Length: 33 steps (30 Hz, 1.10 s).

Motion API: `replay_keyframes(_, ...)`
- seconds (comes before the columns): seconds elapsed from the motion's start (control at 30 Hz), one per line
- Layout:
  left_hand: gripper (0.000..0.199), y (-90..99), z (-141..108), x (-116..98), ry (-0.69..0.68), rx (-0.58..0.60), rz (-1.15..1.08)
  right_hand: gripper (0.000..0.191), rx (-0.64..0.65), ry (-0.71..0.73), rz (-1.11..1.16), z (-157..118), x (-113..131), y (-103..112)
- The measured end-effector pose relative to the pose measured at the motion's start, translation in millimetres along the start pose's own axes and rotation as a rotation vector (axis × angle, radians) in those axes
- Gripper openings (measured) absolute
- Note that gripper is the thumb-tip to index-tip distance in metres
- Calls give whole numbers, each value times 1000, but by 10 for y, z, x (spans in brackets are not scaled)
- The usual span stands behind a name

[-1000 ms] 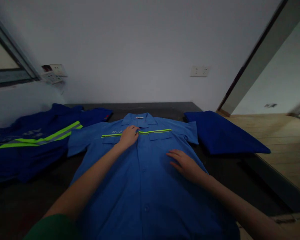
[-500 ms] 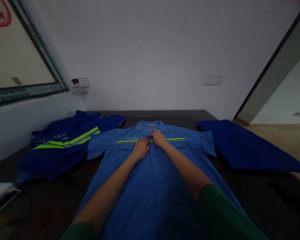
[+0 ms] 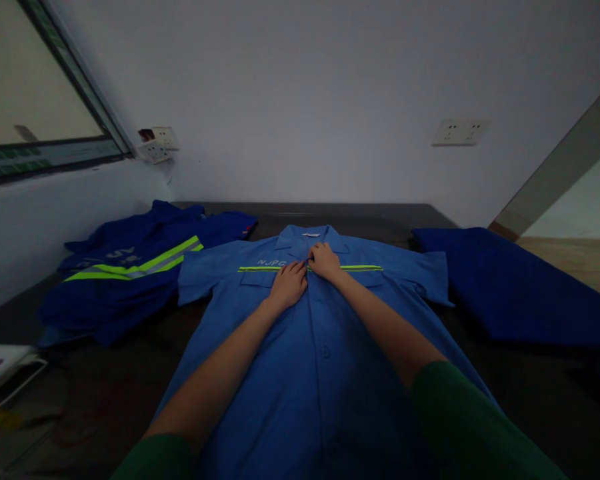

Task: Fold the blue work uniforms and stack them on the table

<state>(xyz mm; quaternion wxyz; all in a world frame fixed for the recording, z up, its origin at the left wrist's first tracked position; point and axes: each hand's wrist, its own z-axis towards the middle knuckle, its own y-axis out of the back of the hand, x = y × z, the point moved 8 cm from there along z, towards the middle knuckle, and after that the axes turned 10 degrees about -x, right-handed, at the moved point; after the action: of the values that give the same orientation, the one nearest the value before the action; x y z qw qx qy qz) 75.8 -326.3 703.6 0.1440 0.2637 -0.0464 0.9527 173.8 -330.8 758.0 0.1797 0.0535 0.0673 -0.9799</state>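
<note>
A blue short-sleeved work shirt [image 3: 270, 373] lies face up on the dark table, its collar toward the wall and its sleeves spread out. Yellow-green reflective tape crosses its chest, with white lettering above on the left side. My left hand [image 3: 289, 285] rests on the chest beside the button placket, fingers toward the middle. Just to its right, my right hand [image 3: 324, 260] is bent at the fingers and pinches the shirt's placket below the collar. The exact bit of cloth or button between the fingertips is hidden.
A darker blue jacket [image 3: 130, 293] with reflective tape lies heaped at the left. Folded blue cloth [image 3: 520, 287] lies at the right. A white device [image 3: 3, 365] with a cable sits at the left edge. Wall sockets [image 3: 460, 132] are on the wall behind.
The view has shifted slightly, tilting down. My right hand's fingers have curled in closer at the placket; my left hand stays on the chest beside it.
</note>
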Motion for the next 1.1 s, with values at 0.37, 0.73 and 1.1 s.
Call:
replay_keyframes(0.37, 36, 82, 27, 19, 26, -82, -129, 26, -110, -100, -113, -176, 62, 25)
replay_keyframes(0.73, 38, 58, -27, -78, -44, -44, -112, 35, -216, -109, 131, -289, -78, 264)
replay_keyframes(1.1, 37, 16, 196, 254, 171, -120, -215, 40, -40, -24, 82, -290, -34, 107)
